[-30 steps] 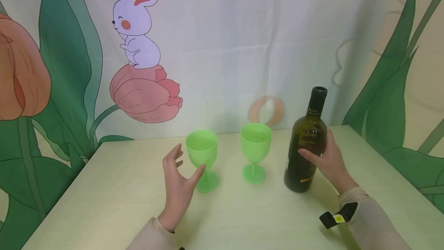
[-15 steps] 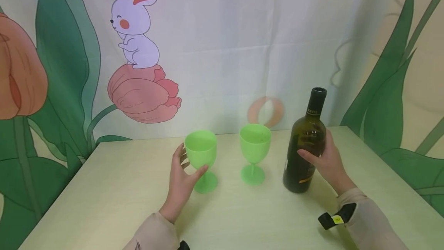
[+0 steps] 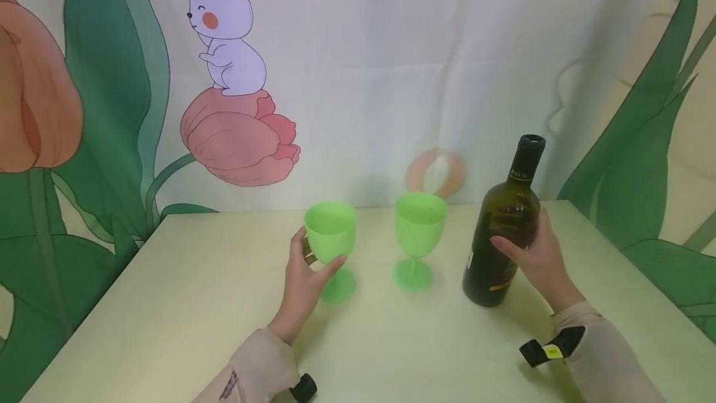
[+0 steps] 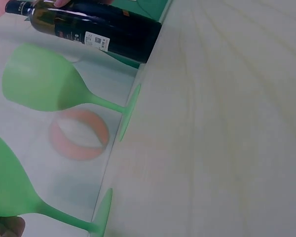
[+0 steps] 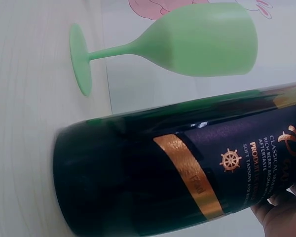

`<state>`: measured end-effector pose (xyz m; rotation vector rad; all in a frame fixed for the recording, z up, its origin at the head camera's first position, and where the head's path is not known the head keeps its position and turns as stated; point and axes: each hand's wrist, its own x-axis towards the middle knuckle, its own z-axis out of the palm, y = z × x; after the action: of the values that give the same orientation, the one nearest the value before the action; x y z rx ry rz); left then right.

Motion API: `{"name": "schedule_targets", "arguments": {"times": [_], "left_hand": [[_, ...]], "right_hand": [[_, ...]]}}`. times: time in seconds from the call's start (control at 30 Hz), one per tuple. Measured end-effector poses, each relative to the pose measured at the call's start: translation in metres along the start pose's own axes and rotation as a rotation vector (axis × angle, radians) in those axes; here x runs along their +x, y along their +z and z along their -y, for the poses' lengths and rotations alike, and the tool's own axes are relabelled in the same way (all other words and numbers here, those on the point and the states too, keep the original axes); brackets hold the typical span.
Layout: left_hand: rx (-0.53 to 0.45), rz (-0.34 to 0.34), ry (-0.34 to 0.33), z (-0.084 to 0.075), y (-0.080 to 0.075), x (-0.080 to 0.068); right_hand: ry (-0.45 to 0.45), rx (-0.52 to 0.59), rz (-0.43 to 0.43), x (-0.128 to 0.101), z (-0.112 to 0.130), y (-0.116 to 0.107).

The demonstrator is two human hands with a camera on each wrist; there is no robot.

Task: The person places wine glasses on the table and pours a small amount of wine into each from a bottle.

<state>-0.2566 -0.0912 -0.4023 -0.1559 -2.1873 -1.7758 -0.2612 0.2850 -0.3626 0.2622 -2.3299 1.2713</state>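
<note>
Goblet, left one [image 3: 330, 235], green plastic, upright on pale table [image 3: 184, 303], toward the far edge, in front of printed backdrop [image 3: 358, 67] with rabbit on a pink tulip. Left hand [image 3: 304, 278] wraps its bowl: fingers [image 3: 296, 247] curled round the left side, thumb across the lower front near the stem. Foot rests flat on the table. Beige sleeve [image 3: 252, 372] runs back to lower edge, black strap at the wrist.

Second goblet [image 3: 419, 229], same green, stands just right of the first, apart from it, untouched; in left wrist view [image 4: 42, 81] its foot sits flat.

Wine bottle [image 3: 503, 235], dark green glass, uncorked neck, upright right of the second goblet. Right hand [image 3: 537, 254] curls round its shoulder from behind, fingers over the front. Right wrist view shows dark label with gold band [image 5: 187, 173]
</note>
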Motion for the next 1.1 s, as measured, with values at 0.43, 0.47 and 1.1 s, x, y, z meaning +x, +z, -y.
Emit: {"name": "schedule_targets", "arguments": {"times": [0.43,0.47,1.1], "left_hand": [[-0.018,0.015,0.027,-0.008,0.004,0.003],[-0.017,0.019,0.026,-0.008,0.004,0.002],[-0.048,0.105,0.005,-0.009,0.012,-0.02]], "right_hand": [[-0.014,0.083,-0.05,-0.002,0.003,-0.005],[-0.012,0.088,-0.047,-0.002,0.002,-0.005],[-0.004,0.101,-0.015,-0.001,0.004,0.002]]}}
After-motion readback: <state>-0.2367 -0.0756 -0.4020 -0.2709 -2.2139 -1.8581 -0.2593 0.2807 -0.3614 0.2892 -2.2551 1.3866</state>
